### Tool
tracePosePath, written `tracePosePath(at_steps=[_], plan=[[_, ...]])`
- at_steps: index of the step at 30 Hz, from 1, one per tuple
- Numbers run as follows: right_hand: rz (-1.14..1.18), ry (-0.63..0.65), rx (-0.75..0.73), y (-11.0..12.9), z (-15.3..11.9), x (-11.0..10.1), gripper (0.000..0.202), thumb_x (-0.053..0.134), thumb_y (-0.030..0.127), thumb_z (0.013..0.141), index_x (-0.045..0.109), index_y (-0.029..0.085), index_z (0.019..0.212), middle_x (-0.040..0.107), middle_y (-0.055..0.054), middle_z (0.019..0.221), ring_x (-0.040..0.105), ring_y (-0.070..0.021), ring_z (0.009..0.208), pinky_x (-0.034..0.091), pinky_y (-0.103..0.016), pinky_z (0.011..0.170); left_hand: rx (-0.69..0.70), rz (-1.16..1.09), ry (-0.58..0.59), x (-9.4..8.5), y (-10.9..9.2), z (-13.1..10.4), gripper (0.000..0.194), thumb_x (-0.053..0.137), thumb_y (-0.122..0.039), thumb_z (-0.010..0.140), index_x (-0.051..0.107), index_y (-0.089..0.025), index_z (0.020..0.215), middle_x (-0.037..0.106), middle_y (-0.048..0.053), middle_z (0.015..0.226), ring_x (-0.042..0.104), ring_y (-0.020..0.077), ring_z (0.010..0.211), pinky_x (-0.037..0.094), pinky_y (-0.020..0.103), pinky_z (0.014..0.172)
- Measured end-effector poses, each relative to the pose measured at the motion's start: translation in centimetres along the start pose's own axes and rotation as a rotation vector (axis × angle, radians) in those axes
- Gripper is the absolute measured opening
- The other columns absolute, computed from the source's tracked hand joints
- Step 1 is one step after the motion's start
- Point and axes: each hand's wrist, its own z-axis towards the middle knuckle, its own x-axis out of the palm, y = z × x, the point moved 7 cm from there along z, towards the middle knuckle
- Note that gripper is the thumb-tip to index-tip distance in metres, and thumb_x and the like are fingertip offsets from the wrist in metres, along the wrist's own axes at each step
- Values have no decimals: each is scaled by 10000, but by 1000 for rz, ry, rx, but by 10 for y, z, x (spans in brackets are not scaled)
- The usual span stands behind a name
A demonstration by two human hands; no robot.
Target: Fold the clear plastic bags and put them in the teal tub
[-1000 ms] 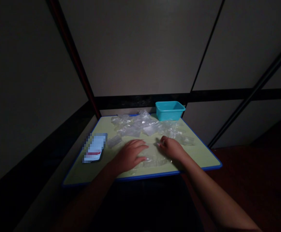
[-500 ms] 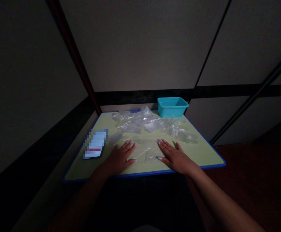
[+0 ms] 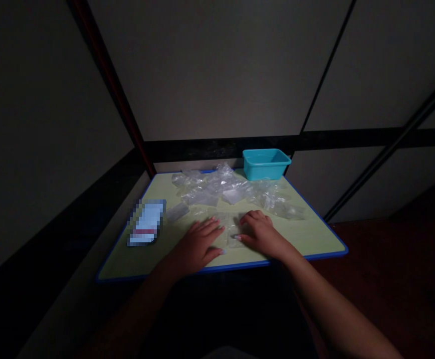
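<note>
A clear plastic bag [image 3: 234, 236] lies flat on the pale yellow table [image 3: 135, 267] near its front edge, between my two hands. My left hand [image 3: 198, 244] rests open at the bag's left side, palm down, fingers stretched out and thumb apart. On the right side, my right hand [image 3: 259, 232] is over the bag's edge with its fingers bent and its thumb apart from them. Nothing shows between its fingers and thumb. Behind the hands lies a loose heap of crumpled clear plastic bags [image 3: 223, 187].
A turquoise plastic basin [image 3: 264, 170] stands at the back right corner of the table. A phone [image 3: 147, 222], blurred out, lies at the left edge. One small flat bag [image 3: 177, 213] is beside it. A panelled wall [image 3: 221, 75] rises behind the table.
Both hands have moved inward, closer to each other over the bag. The right hand's fingers have bent from lying flat, while the left hand stays stretched out.
</note>
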Motion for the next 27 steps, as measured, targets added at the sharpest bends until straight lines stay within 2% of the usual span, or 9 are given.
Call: tracePosePath(at_steps=[4, 7, 13, 17, 21, 27], plan=[[-31, 99, 63, 1, 16, 10, 296, 695, 358, 764, 602, 177, 979, 587, -101, 1051, 471, -270, 1039, 359, -371, 823, -22, -4, 96, 14, 1, 11, 650, 522, -498, 874, 344, -213, 1431, 276, 109, 1523, 213, 234, 1418, 154, 508, 1129], [-44, 134, 49, 1, 23, 15, 243, 697, 331, 760, 609, 171, 920, 593, -96, 1017, 474, -261, 1015, 350, -350, 792, -43, -10, 154, 20, 5, 16, 697, 516, -538, 862, 309, -221, 1446, 248, 113, 1529, 203, 234, 1421, 121, 528, 1127], [-14, 197, -15, 7, 22, 18, 61, 645, 226, 792, 632, 173, 819, 608, -76, 954, 483, -230, 962, 332, -325, 776, -82, -16, 164, 24, 5, 15, 661, 465, -513, 894, 268, -238, 1462, 211, 92, 1539, 189, 211, 1425, 94, 526, 1131], [77, 128, -77, 13, 11, 6, 28, 590, 185, 831, 614, 170, 834, 611, -57, 904, 488, -200, 924, 336, -313, 798, -84, -19, 146, 27, 7, 14, 653, 443, -540, 896, 280, -251, 1459, 212, 81, 1542, 191, 219, 1425, 90, 535, 1129], [112, 48, -109, 20, -9, -4, 28, 577, 193, 843, 596, 172, 848, 607, -52, 881, 493, -199, 899, 335, -315, 780, -85, -14, 132, 28, 9, 15, 757, 449, -626, 855, 246, -239, 1473, 203, 97, 1544, 181, 258, 1426, 67, 567, 1121], [155, -10, 22, 35, -43, -1, 110, 526, 225, 879, 591, 177, 803, 611, -55, 848, 511, -204, 885, 329, -337, 791, -104, 26, 132, 35, 13, 17, 964, 505, -715, 751, 177, -193, 1492, 137, 136, 1555, 122, 283, 1435, 47, 569, 1120]])
